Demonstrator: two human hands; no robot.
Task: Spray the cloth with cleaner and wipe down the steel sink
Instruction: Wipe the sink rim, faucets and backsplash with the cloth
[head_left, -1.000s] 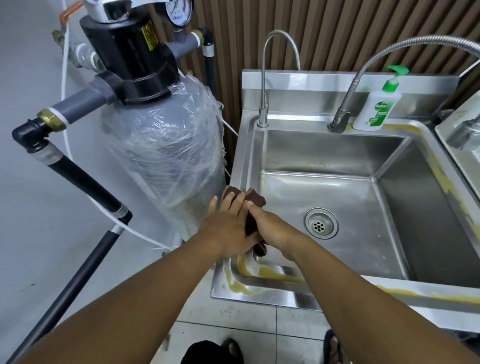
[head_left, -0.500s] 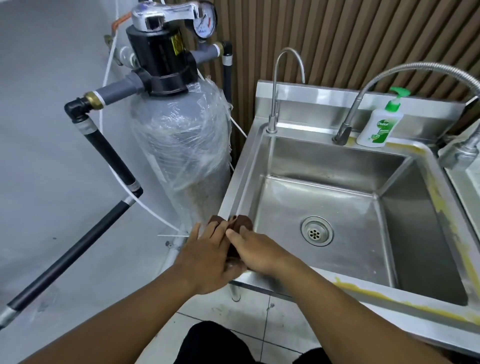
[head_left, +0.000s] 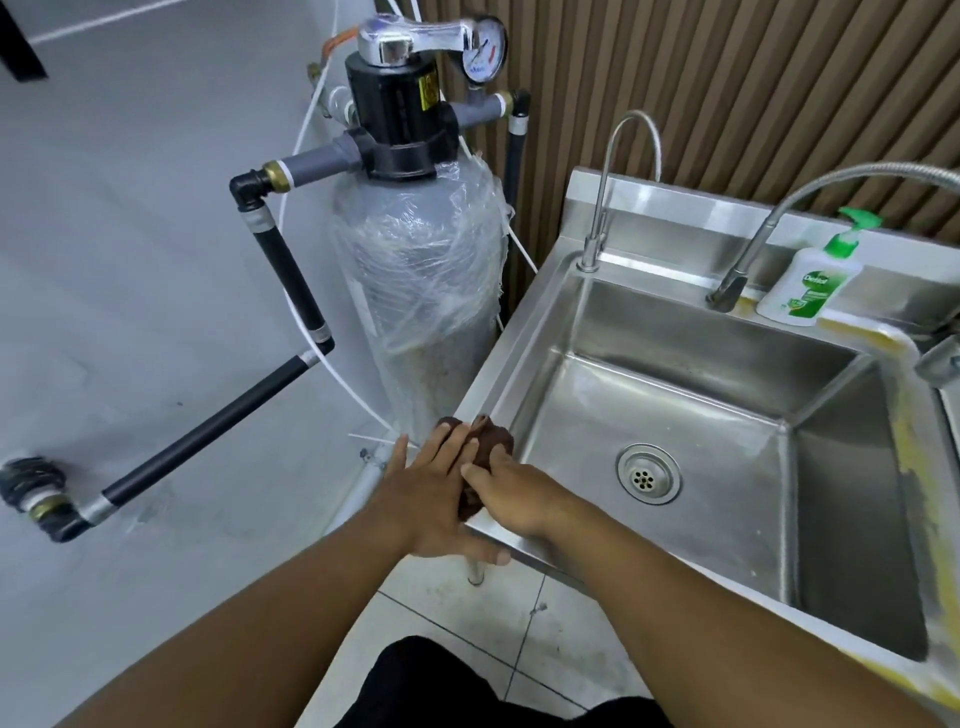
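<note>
A brown cloth (head_left: 493, 441) lies bunched on the near-left corner of the steel sink's rim (head_left: 522, 338). My left hand (head_left: 431, 493) lies flat with straight fingers on the cloth's left part, its thumb reaching below the rim. Beside it, my right hand (head_left: 511, 493) presses the cloth's right part against the rim, fingers pointing left and touching the left hand. Most of the cloth is hidden under both hands. The basin has a round drain (head_left: 648, 474). No spray bottle is in view.
A plastic-wrapped grey filter tank (head_left: 415, 291) with black pipes (head_left: 208, 431) stands just left of the sink. A thin tap (head_left: 597, 228), a flexible hose tap (head_left: 737, 275) and a green-and-white soap bottle (head_left: 808, 283) sit on the back ledge. Yellow residue (head_left: 917, 467) streaks the right rim.
Both hands have slid the cloth along the left rim toward the near corner. The view has pulled back and tilted, showing more of the filter tank.
</note>
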